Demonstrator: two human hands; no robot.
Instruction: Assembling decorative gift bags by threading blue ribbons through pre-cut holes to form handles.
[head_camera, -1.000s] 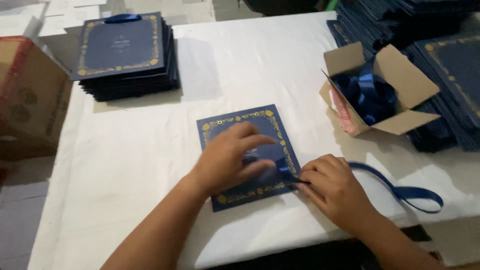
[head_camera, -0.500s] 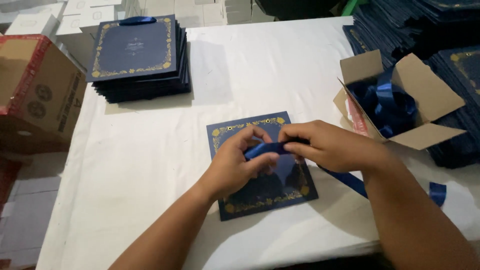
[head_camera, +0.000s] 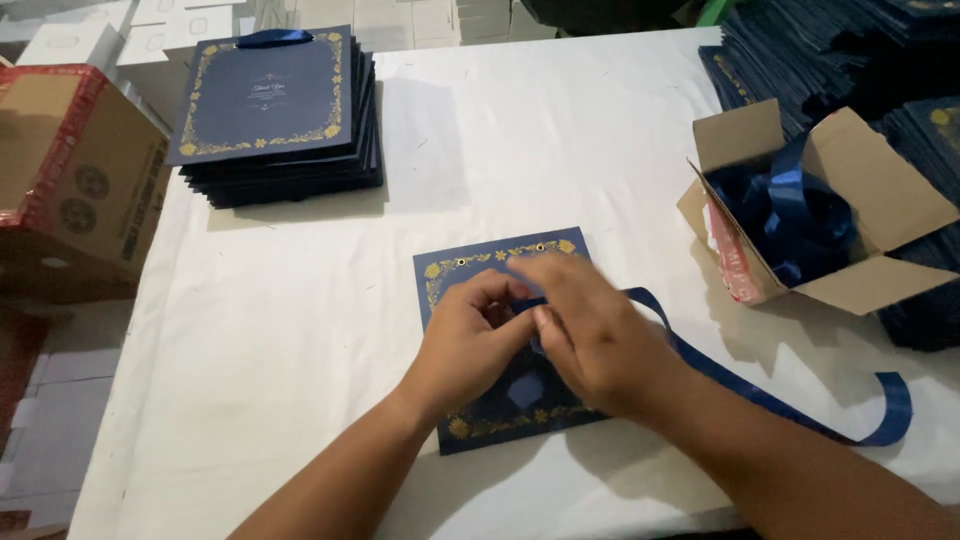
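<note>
A flat navy paper bag with gold floral border (head_camera: 480, 405) lies on the white table (head_camera: 300, 330) in front of me, two small holes along its top edge. My left hand (head_camera: 470, 340) and my right hand (head_camera: 590, 335) meet over the bag's middle, both pinching a blue satin ribbon (head_camera: 740, 385). The ribbon trails from my fingers to the right across the table and curls up at its far end. The spot where my fingers meet is partly hidden by my right hand.
A stack of finished navy bags (head_camera: 275, 120) sits at the back left. An open cardboard box of blue ribbons (head_camera: 800, 210) stands at the right, with more navy bags (head_camera: 860, 60) piled behind it. A brown carton (head_camera: 70, 170) is off the table's left edge.
My right hand moved from the bag's lower right corner up over the bag to join the left hand, pulling the ribbon with it. The view has shifted a little.
</note>
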